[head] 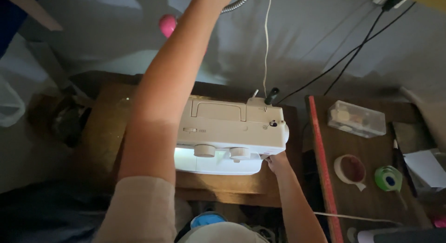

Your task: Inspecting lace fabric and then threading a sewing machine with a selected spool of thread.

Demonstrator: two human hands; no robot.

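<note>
Right hand (277, 162) touching smooth boxy white sewing machine (231, 133); left arm raised

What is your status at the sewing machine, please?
Left arm reaching up past the lamp neck, hand out of frame. Right hand touching sewing machine, right end. Nothing blocking.

Home sewing corner, white sewing machine (231, 133), tape rolls (350, 169), wooden tables (371, 150)

The left arm (158, 108) stretches up to the top middle. The right hand (277, 162) sits low, right of middle, fingers curled.
</note>
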